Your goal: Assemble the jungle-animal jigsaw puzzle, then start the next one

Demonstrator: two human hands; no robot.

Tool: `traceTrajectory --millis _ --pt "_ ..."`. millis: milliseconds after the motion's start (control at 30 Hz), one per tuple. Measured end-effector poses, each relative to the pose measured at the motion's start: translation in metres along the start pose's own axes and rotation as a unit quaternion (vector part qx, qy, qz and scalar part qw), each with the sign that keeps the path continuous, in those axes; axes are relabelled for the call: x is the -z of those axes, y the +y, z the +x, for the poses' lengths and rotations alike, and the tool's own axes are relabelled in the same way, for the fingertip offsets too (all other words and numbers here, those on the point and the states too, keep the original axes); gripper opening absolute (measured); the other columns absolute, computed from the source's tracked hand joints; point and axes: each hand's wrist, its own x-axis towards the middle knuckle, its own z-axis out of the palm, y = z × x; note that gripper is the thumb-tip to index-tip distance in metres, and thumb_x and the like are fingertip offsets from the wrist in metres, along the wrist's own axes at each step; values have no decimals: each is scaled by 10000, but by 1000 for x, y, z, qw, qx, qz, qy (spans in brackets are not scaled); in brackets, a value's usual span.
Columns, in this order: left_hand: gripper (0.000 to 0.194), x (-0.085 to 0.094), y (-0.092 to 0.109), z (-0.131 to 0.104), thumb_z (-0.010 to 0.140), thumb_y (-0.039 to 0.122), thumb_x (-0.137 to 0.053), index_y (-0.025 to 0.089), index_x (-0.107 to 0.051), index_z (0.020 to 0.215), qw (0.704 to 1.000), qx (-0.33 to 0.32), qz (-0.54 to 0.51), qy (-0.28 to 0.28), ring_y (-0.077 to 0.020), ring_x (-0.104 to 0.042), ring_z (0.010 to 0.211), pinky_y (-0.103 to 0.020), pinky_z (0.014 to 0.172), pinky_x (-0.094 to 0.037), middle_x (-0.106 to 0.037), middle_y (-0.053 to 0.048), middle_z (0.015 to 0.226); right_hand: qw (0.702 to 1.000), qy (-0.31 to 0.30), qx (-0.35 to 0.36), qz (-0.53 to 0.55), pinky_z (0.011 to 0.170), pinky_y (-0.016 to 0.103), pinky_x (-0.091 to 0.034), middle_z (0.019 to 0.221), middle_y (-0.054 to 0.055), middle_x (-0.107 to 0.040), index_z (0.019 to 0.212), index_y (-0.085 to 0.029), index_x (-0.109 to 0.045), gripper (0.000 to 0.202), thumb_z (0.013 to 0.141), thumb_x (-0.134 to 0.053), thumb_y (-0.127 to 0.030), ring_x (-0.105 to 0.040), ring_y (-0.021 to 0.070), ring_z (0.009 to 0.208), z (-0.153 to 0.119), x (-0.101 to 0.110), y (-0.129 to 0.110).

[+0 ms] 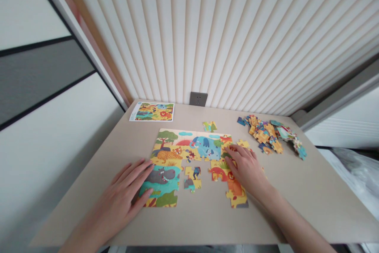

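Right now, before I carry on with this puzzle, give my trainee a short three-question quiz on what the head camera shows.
1. True or false: the left hand lies flat on the lower left corner of the assembled puzzle.
2. Where does the pile of loose pieces lie? A) near the table's left edge B) at the far right of the table C) under the reference picture
3. What do the fingertips of the right hand touch?

Key: 1 true. 2 B. 3 Pieces at the puzzle's right edge, beside the blue elephant.
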Motion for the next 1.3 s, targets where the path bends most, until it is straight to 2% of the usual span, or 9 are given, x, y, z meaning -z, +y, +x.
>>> traceTrajectory --millis 267,400,567,733,800,900,1067,1167,1300 --pt "669 -4 -3 -2 994 432 -637 246 -447 1608 1000 -5 3 0 -306 -483 1476 -469 1256 -392 -517 -72 1616 1000 -12 -16 -1 1094 524 -460 1400 117 -660 1329 -258 -707 341 1086 -488 -352 -645 311 1240 -4 3 -3" --pt "670 -6 -4 -3 995 427 -635 252 -440 1612 1000 -3 -1 -2 -304 -473 1483 -464 1275 -361 -499 -66 1632 999 1 -44 20 1113 462 -459 1415 122 -652 1318 -228 -707 348 1086 -489 -367 -636 291 1254 -4 3 0" --pt "667 -6 -5 -2 993 433 -638 255 -448 1607 1000 -3 -11 1 -309 -481 1481 -464 1258 -385 -515 -66 1620 995 6 -95 6 1034 426 -484 1343 146 -701 1372 -192 -660 443 1066 -531 -486 -655 303 1195 6 11 5" --pt "633 -2 -4 1 1005 431 -625 242 -472 1589 999 -23 6 22 -315 -517 1450 -478 1252 -384 -547 -80 1590 989 -35 -142 -33 944 418 -467 1276 155 -720 1416 -207 -608 543 1020 -590 -579 -669 319 1155 23 16 -9" --pt "589 4 3 9 1011 440 -625 235 -515 1552 999 -38 16 35 -320 -527 1439 -487 1253 -375 -565 -90 1569 987 -43 -153 -38 905 397 -459 1196 142 -734 1343 -204 -639 477 1017 -604 -550 -682 308 1099 29 18 -14" --pt "531 14 27 32 1013 470 -636 234 -580 1485 996 -77 13 33 -305 -550 1418 -481 1260 -360 -594 -95 1536 986 -41 -157 -32 867 376 -458 1107 127 -740 1234 -192 -675 363 1027 -587 -477 -693 293 1028 33 19 -15" --pt "583 19 76 80 998 463 -670 206 -549 1508 990 -139 -3 -30 -315 -542 1424 -523 1257 -343 -616 -101 1517 988 -27 -151 -25 913 381 -480 1136 156 -733 1334 -150 -634 409 1026 -579 -412 -691 294 1054 29 12 -6" --pt "583 17 94 98 959 449 -728 200 -580 1465 986 -149 -30 -69 -325 -544 1422 -537 1249 -339 -641 -104 1487 993 25 -115 -8 982 409 -498 1227 177 -709 1434 -129 -569 482 1025 -582 -384 -674 306 1115 18 7 0" --pt "555 18 102 108 923 357 -784 198 -596 1420 981 -146 -47 -121 -311 -609 1335 -540 1240 -331 -701 -99 1387 991 125 -34 26 1013 474 -533 1279 181 -684 1475 -146 -540 487 1043 -558 -370 -653 329 1154 -8 10 4"
